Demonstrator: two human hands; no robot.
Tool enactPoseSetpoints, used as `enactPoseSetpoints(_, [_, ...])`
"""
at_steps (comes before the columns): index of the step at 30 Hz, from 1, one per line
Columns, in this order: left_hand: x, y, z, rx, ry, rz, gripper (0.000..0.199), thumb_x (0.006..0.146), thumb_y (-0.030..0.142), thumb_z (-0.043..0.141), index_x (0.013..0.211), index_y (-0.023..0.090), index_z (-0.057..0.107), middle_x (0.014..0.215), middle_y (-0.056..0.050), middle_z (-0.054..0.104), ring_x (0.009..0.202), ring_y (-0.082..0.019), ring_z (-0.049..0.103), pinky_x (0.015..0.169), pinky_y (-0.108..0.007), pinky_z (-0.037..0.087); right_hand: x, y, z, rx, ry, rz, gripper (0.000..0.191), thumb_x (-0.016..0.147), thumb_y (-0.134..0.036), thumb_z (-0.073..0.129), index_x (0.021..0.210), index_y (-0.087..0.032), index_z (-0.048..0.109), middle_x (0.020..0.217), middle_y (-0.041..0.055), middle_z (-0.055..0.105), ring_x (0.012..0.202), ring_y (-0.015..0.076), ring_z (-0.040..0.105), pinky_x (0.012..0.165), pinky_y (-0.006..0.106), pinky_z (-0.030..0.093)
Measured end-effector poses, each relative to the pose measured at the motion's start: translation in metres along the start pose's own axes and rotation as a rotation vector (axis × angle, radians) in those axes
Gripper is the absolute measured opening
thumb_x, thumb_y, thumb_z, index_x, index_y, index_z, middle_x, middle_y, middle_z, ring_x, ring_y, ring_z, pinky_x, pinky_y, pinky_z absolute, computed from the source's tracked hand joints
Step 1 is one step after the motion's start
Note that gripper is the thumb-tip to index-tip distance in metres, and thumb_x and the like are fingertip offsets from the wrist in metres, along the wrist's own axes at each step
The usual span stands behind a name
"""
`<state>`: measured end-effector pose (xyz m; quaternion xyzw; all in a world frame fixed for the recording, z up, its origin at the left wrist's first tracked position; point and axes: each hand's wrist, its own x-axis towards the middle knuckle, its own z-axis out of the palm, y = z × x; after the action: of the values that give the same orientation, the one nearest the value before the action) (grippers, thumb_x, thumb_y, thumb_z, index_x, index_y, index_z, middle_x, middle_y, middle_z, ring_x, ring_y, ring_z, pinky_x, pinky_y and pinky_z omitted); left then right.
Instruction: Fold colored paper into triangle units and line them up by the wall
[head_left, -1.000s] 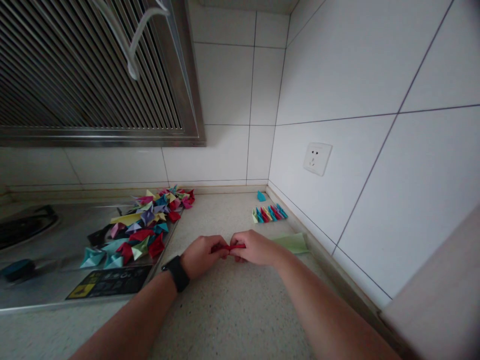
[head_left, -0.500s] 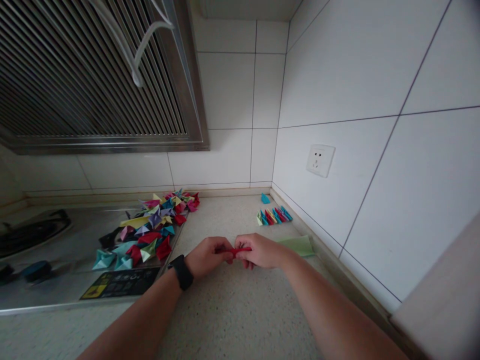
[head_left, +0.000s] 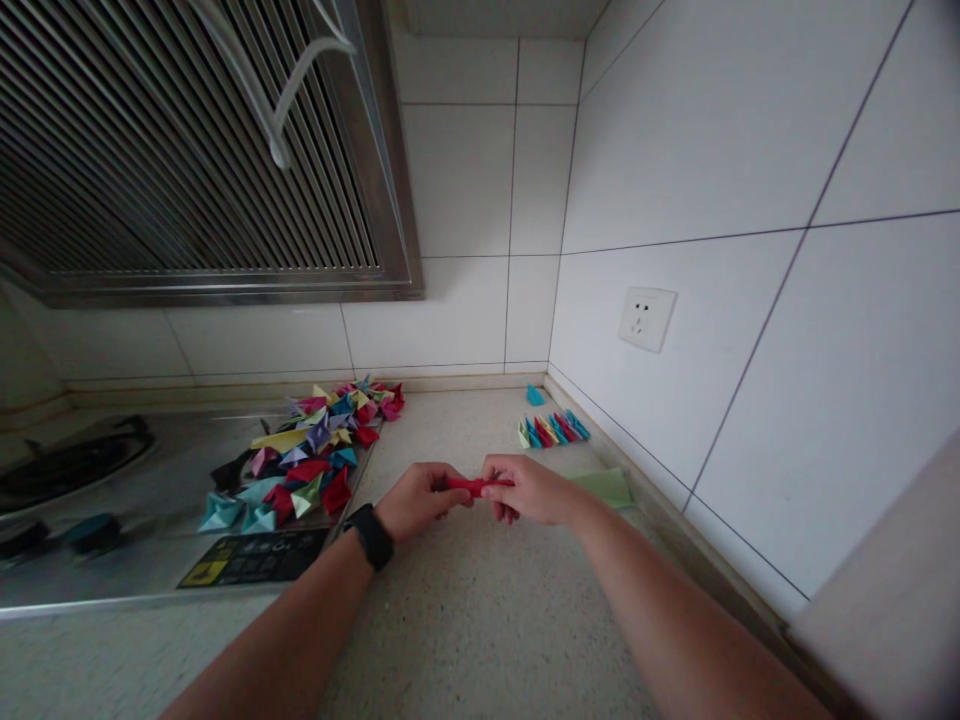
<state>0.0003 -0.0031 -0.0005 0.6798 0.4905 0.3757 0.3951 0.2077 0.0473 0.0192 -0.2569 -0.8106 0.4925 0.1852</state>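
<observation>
A narrow folded piece of red paper (head_left: pixel 475 487) is held level above the speckled counter (head_left: pixel 480 610). My left hand (head_left: pixel 421 502), with a black watch on its wrist, pinches the paper's left end. At its right end, the fingers of my right hand (head_left: pixel 523 488) are closed on it. Beyond my right hand stands a short row of folded coloured papers (head_left: pixel 553 430), with a single blue folded piece (head_left: pixel 535 395) behind it. Light green paper (head_left: pixel 606 487) lies flat, partly hidden by my right wrist.
A heap of colourful folded papers (head_left: pixel 311 450) spreads over the right side of the gas stove (head_left: pixel 150 560). The range hood (head_left: pixel 225 290) hangs above at the left. A tiled wall with a socket (head_left: pixel 648 319) rises on the right.
More of the red paper shows between my hands, which are slightly farther apart. The whole view has shifted a little, moving the surroundings slightly right in the picture.
</observation>
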Motion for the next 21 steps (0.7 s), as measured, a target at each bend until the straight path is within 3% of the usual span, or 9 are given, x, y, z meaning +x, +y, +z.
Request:
enactPoseSetpoints(6, [-0.004,0.009,-0.001,-0.03,-0.014,0.075,0.025,0.077,0.037,0.061,0.08,0.013,0.062,0.073,-0.004,0.066,0.051,-0.007,0.047,0.048,-0.019,0.032,0.003,0.003,0.004,-0.023,-0.033,-0.008,0.015,0.086,-0.032,0.052,0.091,-0.018,0.051,0.065,-0.0009,0.062,0.055,0.0107,0.058,0.053,0.021,0.044])
enactPoseSetpoints(12, [-0.005,0.01,-0.002,0.077,0.025,0.105,0.022,0.075,0.034,0.062,0.075,0.012,0.066,0.065,-0.002,0.063,0.058,-0.01,0.051,0.054,-0.02,0.035,0.005,-0.001,0.01,-0.307,0.175,-0.176,0.011,0.081,-0.029,0.059,0.081,-0.018,0.059,0.067,-0.0026,0.057,0.063,0.0106,0.051,0.057,0.021,0.037])
enactPoseSetpoints(21, [0.003,-0.002,0.002,-0.117,0.036,0.082,0.035,0.079,0.045,0.059,0.087,0.011,0.065,0.077,-0.005,0.063,0.059,-0.01,0.051,0.047,-0.02,0.042,0.011,0.004,0.008,-0.134,0.286,-0.195,0.019,0.084,-0.033,0.056,0.075,-0.017,0.054,0.067,-0.002,0.055,0.063,0.0105,0.048,0.058,0.021,0.035])
